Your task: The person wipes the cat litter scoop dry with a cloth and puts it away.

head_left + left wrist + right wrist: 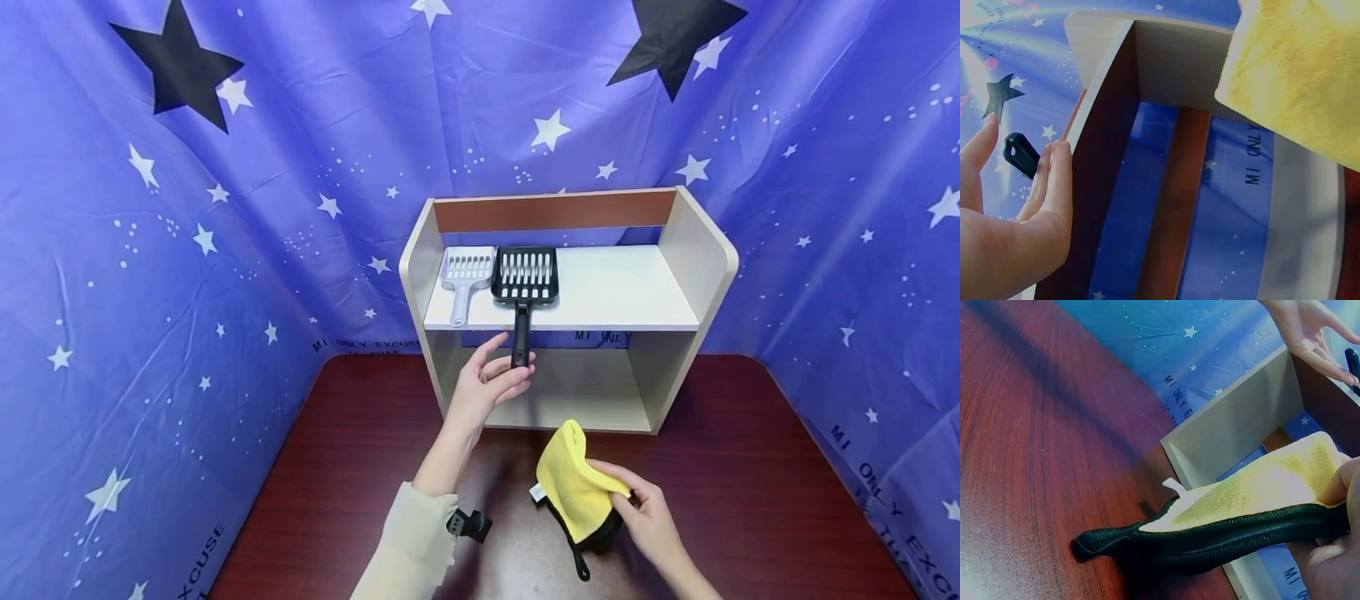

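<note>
My left hand (pixel 491 379) is at the handle end of a black slotted litter scoop (pixel 525 287), whose head lies on the upper shelf with its handle jutting past the front edge. In the left wrist view the fingers are nearly straight beside the handle (pixel 1019 153), and the thumb stands apart from it. My right hand (pixel 648 517) pinches the edge of a yellow fleecy mitt (pixel 573 483) between thumb and fingers, low in front of the shelf. The mitt's black stitched side (pixel 1210 547), hanging loop (pixel 1104 542) and white tag (pixel 1174 485) show in the right wrist view.
A grey litter scoop (pixel 467 271) lies on the upper shelf, left of the black one. The two-tier wooden shelf unit (pixel 675 367) stands at the back of the dark red table (pixel 750 500). A blue star-printed curtain (pixel 300 167) surrounds it.
</note>
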